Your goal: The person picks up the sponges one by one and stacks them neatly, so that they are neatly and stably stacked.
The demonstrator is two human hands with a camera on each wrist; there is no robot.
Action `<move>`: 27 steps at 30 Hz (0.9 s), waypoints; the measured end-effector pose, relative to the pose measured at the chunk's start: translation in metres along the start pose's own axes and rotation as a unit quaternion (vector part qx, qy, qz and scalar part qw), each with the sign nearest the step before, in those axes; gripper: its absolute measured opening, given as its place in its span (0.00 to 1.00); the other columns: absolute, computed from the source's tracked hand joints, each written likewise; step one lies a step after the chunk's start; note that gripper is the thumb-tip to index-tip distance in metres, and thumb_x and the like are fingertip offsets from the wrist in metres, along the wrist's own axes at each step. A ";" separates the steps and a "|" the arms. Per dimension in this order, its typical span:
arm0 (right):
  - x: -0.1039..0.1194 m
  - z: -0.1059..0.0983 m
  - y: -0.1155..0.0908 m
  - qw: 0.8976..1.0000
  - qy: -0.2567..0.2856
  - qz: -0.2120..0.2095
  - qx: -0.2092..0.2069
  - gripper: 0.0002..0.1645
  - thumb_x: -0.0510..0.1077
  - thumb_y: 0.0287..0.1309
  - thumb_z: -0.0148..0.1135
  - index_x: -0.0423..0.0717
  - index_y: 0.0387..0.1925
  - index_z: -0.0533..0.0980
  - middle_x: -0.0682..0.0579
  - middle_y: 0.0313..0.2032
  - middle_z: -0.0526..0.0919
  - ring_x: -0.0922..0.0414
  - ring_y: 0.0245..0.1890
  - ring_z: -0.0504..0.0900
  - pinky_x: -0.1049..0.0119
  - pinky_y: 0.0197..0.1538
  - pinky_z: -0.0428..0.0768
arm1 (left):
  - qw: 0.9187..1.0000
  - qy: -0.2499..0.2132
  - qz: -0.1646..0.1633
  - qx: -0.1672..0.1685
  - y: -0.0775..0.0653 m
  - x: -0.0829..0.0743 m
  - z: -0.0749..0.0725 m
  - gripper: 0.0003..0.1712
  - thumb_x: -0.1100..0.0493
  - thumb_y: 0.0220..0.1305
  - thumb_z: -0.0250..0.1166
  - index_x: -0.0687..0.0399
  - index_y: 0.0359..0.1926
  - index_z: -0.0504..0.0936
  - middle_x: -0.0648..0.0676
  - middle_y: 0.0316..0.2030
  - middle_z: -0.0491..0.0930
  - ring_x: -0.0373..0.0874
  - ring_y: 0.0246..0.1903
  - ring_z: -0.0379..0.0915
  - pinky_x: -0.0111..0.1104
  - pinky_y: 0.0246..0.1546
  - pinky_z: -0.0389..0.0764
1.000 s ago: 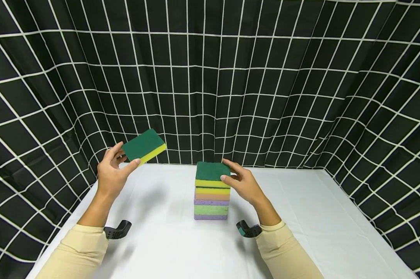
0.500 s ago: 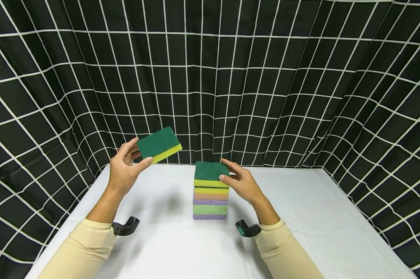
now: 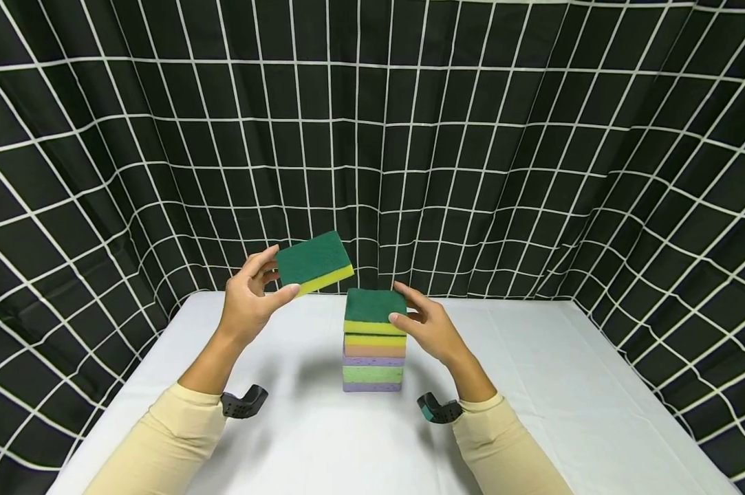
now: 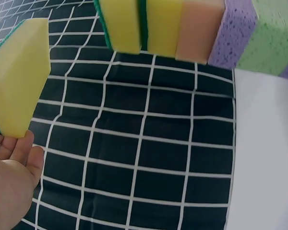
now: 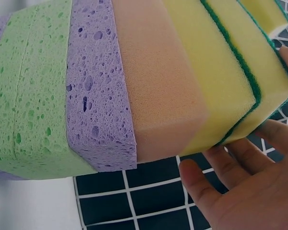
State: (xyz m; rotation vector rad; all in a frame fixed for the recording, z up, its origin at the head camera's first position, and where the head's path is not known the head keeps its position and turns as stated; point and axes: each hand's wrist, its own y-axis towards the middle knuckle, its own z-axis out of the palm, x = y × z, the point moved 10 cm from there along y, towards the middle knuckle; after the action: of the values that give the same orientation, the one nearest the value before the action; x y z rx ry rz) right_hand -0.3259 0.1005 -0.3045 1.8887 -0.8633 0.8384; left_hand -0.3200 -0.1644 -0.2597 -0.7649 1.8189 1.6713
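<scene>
My left hand (image 3: 246, 302) holds a yellow sponge with a dark green scouring face (image 3: 313, 258) by its left end. Thumb at the front edge and fingers behind, it keeps the sponge tilted in the air, up and left of a sponge stack. In the left wrist view the yellow underside (image 4: 21, 79) shows. The stack stands upright on the table: purple (image 3: 372, 387), green (image 3: 372, 374), purple (image 3: 373, 361), orange (image 3: 375, 350), then yellow ones. On top lies another green-faced yellow sponge (image 3: 375, 306). My right hand (image 3: 430, 326) grips its right end, thumb in front, fingers behind.
A white-covered table (image 3: 533, 399) lies under the stack. Black curtain with a white grid (image 3: 372, 137) surrounds its back and sides. A dark band with a camera mount sits at each wrist, the left mount (image 3: 245, 402) and the right mount (image 3: 439, 408) both above the table.
My left hand has carried its sponge to the right, closer to the stack. The right hand stays at the top sponge, and the stack stands as before.
</scene>
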 end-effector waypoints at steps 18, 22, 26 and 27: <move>0.000 -0.002 -0.001 1.000 -0.003 0.012 0.000 0.37 0.37 0.63 0.61 0.31 0.69 0.58 0.34 0.58 0.72 0.39 0.58 0.71 0.47 0.59 0.70 | 0.998 -0.020 0.003 0.063 0.007 0.004 0.048 0.41 0.78 0.50 0.67 0.73 0.67 0.62 0.66 0.54 0.67 0.53 0.54 0.65 0.48 0.57 0.66; 0.000 -0.002 -0.002 1.000 -0.004 0.013 0.000 0.38 0.37 0.62 0.61 0.31 0.69 0.58 0.34 0.59 0.71 0.40 0.58 0.71 0.47 0.59 0.70 | 0.997 -0.022 -0.003 0.078 0.006 0.006 0.056 0.42 0.77 0.50 0.68 0.72 0.67 0.62 0.65 0.54 0.67 0.52 0.54 0.65 0.46 0.57 0.67; -0.001 -0.002 -0.003 1.000 -0.001 0.010 -0.001 0.39 0.36 0.60 0.63 0.30 0.69 0.57 0.34 0.59 0.71 0.40 0.58 0.71 0.47 0.59 0.70 | 0.995 -0.017 -0.013 0.097 0.005 0.013 0.065 0.41 0.75 0.52 0.68 0.71 0.67 0.62 0.65 0.54 0.67 0.52 0.54 0.64 0.48 0.59 0.66; -0.001 -0.002 -0.003 1.000 -0.001 0.007 -0.001 0.40 0.36 0.60 0.63 0.30 0.69 0.57 0.34 0.59 0.71 0.41 0.58 0.70 0.47 0.59 0.70 | 0.995 -0.016 -0.017 0.102 0.005 0.015 0.067 0.41 0.75 0.52 0.68 0.70 0.67 0.62 0.65 0.54 0.67 0.52 0.54 0.64 0.48 0.59 0.65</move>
State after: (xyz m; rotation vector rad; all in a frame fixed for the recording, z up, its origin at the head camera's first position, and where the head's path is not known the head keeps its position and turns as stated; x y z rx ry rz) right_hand -0.3243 0.1032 -0.3061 1.8841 -0.8797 0.8439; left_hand -0.3325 -0.0982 -0.2725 -0.6730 1.9074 1.4410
